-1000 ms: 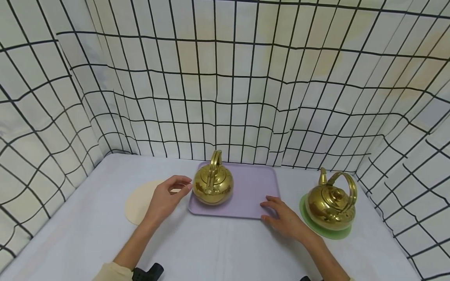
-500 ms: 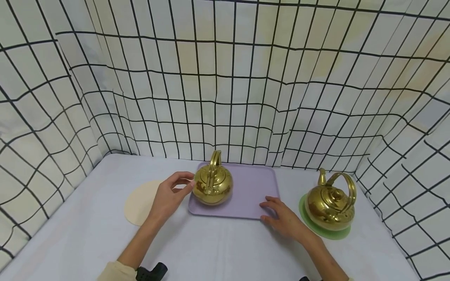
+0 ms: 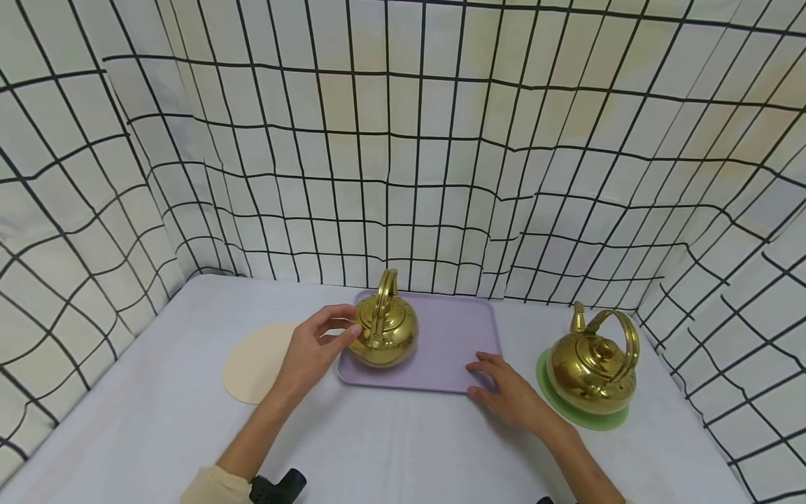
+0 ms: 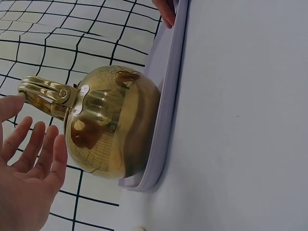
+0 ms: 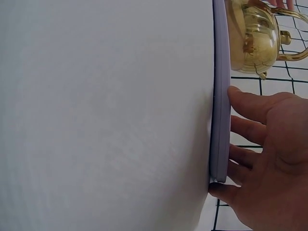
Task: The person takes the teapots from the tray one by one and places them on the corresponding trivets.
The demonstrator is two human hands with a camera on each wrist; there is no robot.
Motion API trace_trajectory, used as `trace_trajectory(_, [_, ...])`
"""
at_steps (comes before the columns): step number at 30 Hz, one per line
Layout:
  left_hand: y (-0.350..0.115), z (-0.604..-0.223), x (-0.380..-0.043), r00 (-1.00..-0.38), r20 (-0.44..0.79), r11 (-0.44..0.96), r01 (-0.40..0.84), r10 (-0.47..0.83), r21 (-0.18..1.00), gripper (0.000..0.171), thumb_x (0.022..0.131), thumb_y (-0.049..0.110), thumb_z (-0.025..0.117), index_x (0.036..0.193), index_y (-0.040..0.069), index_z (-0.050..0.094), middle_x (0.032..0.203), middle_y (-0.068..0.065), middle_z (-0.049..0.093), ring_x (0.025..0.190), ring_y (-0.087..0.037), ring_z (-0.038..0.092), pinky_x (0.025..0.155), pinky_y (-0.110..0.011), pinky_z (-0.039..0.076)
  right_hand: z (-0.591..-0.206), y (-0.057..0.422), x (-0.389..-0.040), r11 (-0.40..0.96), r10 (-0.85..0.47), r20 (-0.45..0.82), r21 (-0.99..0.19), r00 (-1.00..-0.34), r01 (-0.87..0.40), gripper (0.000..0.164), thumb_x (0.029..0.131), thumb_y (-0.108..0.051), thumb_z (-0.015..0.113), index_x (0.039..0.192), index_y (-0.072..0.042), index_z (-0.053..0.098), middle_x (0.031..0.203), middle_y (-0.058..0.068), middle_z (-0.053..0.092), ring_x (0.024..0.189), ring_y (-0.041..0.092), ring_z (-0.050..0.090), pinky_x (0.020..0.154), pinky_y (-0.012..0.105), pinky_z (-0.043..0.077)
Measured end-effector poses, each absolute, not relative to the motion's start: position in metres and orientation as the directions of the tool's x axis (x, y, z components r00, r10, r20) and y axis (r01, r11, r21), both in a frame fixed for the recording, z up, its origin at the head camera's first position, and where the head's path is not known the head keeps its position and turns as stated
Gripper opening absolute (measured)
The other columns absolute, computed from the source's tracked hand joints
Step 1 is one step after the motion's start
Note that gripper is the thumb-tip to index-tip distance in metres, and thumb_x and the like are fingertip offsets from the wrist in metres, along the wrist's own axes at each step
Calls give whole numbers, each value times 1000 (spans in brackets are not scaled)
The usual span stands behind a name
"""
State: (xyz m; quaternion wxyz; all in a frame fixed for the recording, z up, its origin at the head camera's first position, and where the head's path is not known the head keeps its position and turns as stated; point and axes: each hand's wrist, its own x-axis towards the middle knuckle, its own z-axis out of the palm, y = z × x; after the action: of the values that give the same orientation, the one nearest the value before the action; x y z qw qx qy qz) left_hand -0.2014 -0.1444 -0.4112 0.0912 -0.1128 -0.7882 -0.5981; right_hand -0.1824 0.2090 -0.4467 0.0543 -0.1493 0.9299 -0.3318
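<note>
A brass kettle (image 3: 393, 343) with an arched handle stands upright on the left part of a lilac tray (image 3: 456, 336). At its left side is my left hand (image 3: 311, 353), fingers spread and bent a little. In the left wrist view, the thumb of this hand (image 4: 29, 178) overlaps the end of the kettle's handle (image 4: 41, 89), and the other fingers lie beside the kettle's body. My right hand (image 3: 508, 393) rests at the tray's front right corner. Its thumb tip meets the tray's rim (image 5: 221, 110) in the right wrist view, with the other fingers loosely spread.
Right of the tray, a second brass kettle (image 3: 592, 371) sits on a round green mat (image 3: 585, 418). A round cream mat (image 3: 248, 360) lies left, partly behind my left hand. White cloth (image 3: 390, 448) covers the table. Black grid netting (image 3: 403, 161) over white fabric encloses the back and sides.
My left hand has moved right and slightly away from me, from beside the kettle until its fingers overlap the kettle's left side. The right hand, tray and both kettles have not moved.
</note>
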Motion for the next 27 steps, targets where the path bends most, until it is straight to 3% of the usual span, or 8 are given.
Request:
trace_trajectory(7, [-139, -410, -201, -958, 274, 237, 285, 80, 929, 38, 98, 18, 74, 133, 6, 66, 133, -13, 68, 113, -6, 65, 93, -20, 55, -447, 208, -182, 732, -308, 1, -639, -951, -237, 37, 99, -21, 72, 133, -8, 66, 157, 23, 48, 149, 48, 42, 121, 64, 34])
trace_trajectory(14, [-133, -408, -201, -957, 276, 244, 290, 89, 925, 40, 97, 21, 75, 135, 11, 66, 133, -10, 69, 112, -3, 64, 94, -22, 55, -448, 208, -181, 734, -303, -5, -640, -953, -229, 37, 99, -23, 71, 133, -9, 66, 158, 23, 48, 149, 49, 41, 121, 64, 33])
trace_trajectory(27, [-124, -405, -204, -947, 300, 214, 318, 115, 923, 40, 97, 17, 75, 135, 8, 67, 122, -15, 72, 109, -9, 66, 95, -25, 57, -448, 209, -180, 735, -300, -12, -641, -954, -223, 38, 99, -25, 71, 134, -11, 65, 159, 22, 47, 149, 49, 41, 121, 65, 33])
